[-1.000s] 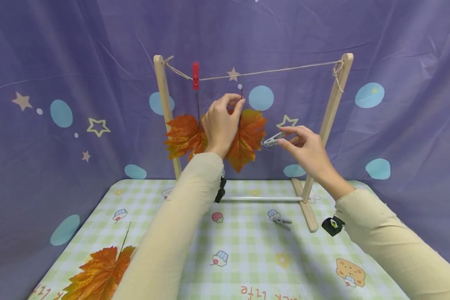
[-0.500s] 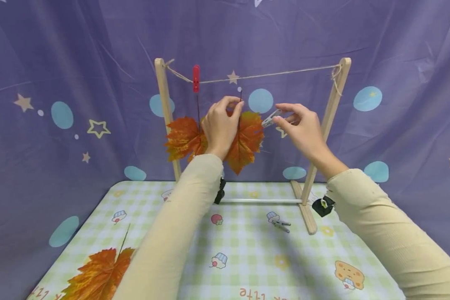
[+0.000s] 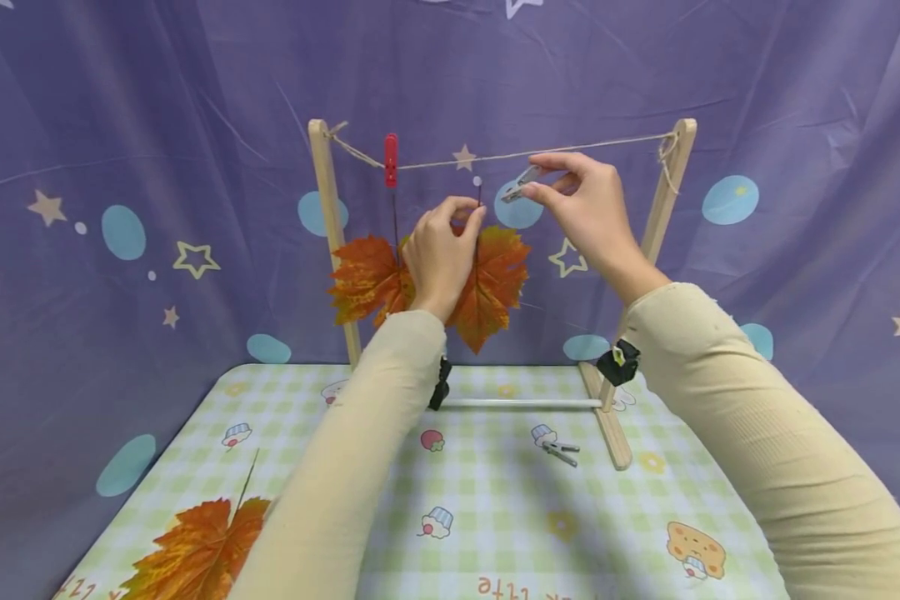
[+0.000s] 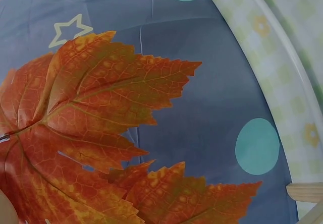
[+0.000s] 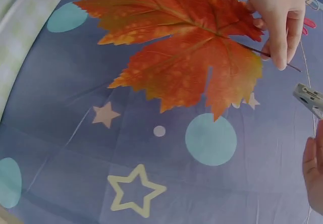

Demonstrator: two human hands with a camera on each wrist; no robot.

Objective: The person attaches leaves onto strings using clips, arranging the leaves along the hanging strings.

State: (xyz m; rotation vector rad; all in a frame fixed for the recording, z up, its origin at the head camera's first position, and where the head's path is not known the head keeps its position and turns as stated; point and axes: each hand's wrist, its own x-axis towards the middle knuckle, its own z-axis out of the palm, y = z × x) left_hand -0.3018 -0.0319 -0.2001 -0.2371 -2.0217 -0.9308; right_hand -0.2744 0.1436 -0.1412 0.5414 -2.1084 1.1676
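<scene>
My left hand [image 3: 441, 254] pinches the thin dark stem of an orange artificial maple leaf [image 3: 487, 283], whose stem tip stands just below the twine [image 3: 487, 157]. Between thumb and fingers my right hand [image 3: 588, 204] holds a grey clothespin [image 3: 521, 185], a little right of that stem and just under the twine. The right wrist view shows the same leaf [image 5: 192, 37] with the clothespin [image 5: 309, 99] near the stem's end. Another maple leaf [image 3: 367, 275] hangs at the left from a red clothespin [image 3: 392, 161] on the twine, partly hidden by my left hand.
A wooden frame with a left post [image 3: 322, 167] and right post [image 3: 678, 167] carries the twine. A white bar [image 3: 525, 403] joins its base. On the checked tablecloth [image 3: 495, 500] lie another grey clothespin [image 3: 560, 451] and a third maple leaf [image 3: 202, 546], partly behind my left sleeve.
My right hand has risen and moved left with the grey clothespin, from beside the leaf up to just under the twine. My left hand keeps its pinch on the stem, nearly still.
</scene>
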